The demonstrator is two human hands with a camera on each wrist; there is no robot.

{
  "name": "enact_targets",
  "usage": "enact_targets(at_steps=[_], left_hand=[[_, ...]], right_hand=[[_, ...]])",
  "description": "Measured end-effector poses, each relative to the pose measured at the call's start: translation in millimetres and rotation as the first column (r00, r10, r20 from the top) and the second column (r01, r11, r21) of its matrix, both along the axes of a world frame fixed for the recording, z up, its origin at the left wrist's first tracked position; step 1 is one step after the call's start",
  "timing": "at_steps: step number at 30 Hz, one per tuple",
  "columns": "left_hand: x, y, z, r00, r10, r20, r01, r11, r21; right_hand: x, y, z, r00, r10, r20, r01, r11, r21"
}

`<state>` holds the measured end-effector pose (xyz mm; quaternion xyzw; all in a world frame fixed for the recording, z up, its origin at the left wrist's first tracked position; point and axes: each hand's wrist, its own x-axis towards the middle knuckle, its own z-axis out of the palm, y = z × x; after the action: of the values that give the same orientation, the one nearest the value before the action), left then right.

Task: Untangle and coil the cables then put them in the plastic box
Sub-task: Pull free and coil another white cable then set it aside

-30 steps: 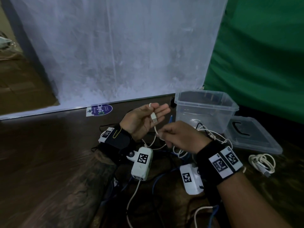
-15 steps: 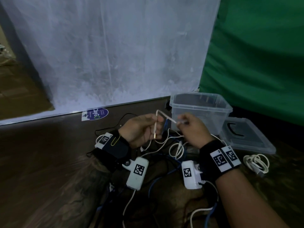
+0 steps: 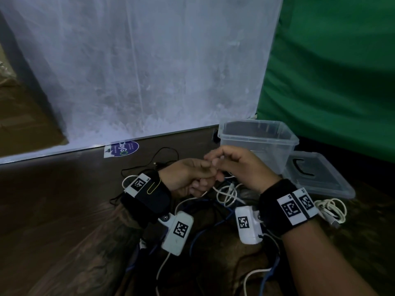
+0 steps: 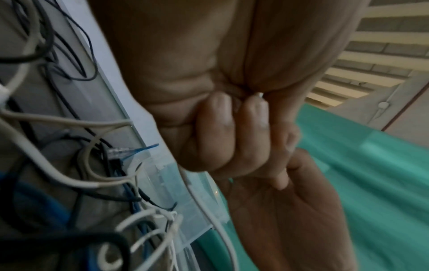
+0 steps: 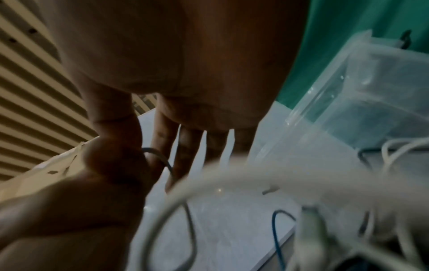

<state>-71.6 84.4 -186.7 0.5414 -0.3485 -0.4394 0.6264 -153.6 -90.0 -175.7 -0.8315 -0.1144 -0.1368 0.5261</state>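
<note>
Step in hand: coiling 1 thin white charging cable [image 3: 226, 194], judged from both grips meeting on it above the dark wooden desk [image 3: 53, 210]. My left hand [image 3: 186, 176] curls tight round the gathered end; my right hand [image 3: 239, 165] pinches the strand between thumb and forefinger. The cable's slack hangs in loose loops just below the hands, over a tangle of blue and black leads. The clear plastic box [image 3: 258, 144] stands open just behind, nothing visible inside. Next move, I judge: lay another loop into the left grip without dragging up neighbouring leads.
</note>
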Motion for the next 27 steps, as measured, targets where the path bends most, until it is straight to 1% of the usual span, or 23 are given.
enact_targets(at_steps=[2, 5, 7, 8, 9, 11, 12, 14, 15, 16, 17, 18, 19, 21, 22, 24, 26, 27], left_hand=[[4, 4, 6, 0.997, 0.020, 0.071, -0.021, 1.000, 0.009], [8, 9, 11, 0.967, 0.078, 0.242, -0.088, 0.996, 0.029], [10, 14, 11, 0.942, 0.119, 0.315, -0.142, 0.988, 0.052], [12, 16, 10, 0.934, 0.148, 0.325, -0.177, 0.982, 0.063], [14, 18, 9, 0.935, 0.176, 0.308, -0.209, 0.975, 0.078], [13, 18, 8, 0.950, 0.201, 0.237, -0.233, 0.966, 0.115], [10, 14, 8, 0.956, 0.193, 0.221, -0.226, 0.965, 0.136], [2, 6, 9, 0.971, 0.124, 0.205, -0.161, 0.972, 0.173], [-3, 2, 10, 0.982, 0.083, 0.170, -0.110, 0.982, 0.156], [-6, 0, 11, 0.992, 0.048, 0.115, -0.059, 0.993, 0.099], [-8, -1, 13, 0.999, 0.015, 0.049, -0.016, 1.000, 0.008], [-9, -1, 16, 1.000, -0.012, -0.006, 0.011, 0.996, -0.093], [-9, 0, 19, 0.999, -0.023, -0.047, 0.014, 0.983, -0.185], [-8, 0, 22, 0.990, 0.027, -0.137, -0.067, 0.953, -0.296], [-7, -1, 22, 0.978, 0.084, -0.192, -0.144, 0.934, -0.327], [-1, 0, 17, 0.930, 0.231, -0.286, -0.329, 0.871, -0.364], [7, 0, 12, 0.880, 0.328, -0.345, -0.449, 0.811, -0.375], [10, -1, 9, 0.862, 0.361, -0.355, -0.484, 0.792, -0.372]], right_hand=[[-3, 0, 3, 1.000, -0.029, 0.005, 0.029, 0.997, -0.065], [-3, 4, 5, 1.000, -0.016, 0.004, 0.017, 0.996, -0.090], [-2, 0, 5, 0.996, -0.078, 0.034, 0.083, 0.982, -0.168], [-3, -5, 4, 0.992, -0.115, 0.049, 0.123, 0.971, -0.206], [-4, -11, 5, 0.987, -0.153, 0.058, 0.162, 0.961, -0.226], [-6, -21, 6, 0.973, -0.211, 0.094, 0.227, 0.949, -0.218], [-6, -23, 6, 0.963, -0.234, 0.131, 0.257, 0.943, -0.210], [-3, -22, 5, 0.932, -0.277, 0.233, 0.321, 0.929, -0.183], [-1, -22, 4, 0.913, -0.297, 0.279, 0.346, 0.927, -0.144], [0, -23, 3, 0.897, -0.315, 0.311, 0.360, 0.928, -0.098], [1, -23, 3, 0.890, -0.325, 0.319, 0.359, 0.932, -0.052], [3, -23, 1, 0.899, -0.323, 0.297, 0.343, 0.939, -0.018], [4, -21, -1, 0.922, -0.299, 0.245, 0.306, 0.952, 0.008], [7, -10, -9, 0.977, -0.197, 0.079, 0.194, 0.980, 0.045], [9, -3, -12, 0.990, -0.141, -0.006, 0.141, 0.988, 0.065], [10, 14, -14, 0.985, -0.037, -0.168, 0.051, 0.996, 0.076], [7, 26, -12, 0.962, 0.013, -0.272, -0.014, 1.000, -0.001], [5, 30, -10, 0.958, 0.015, -0.286, -0.038, 0.996, -0.075]])
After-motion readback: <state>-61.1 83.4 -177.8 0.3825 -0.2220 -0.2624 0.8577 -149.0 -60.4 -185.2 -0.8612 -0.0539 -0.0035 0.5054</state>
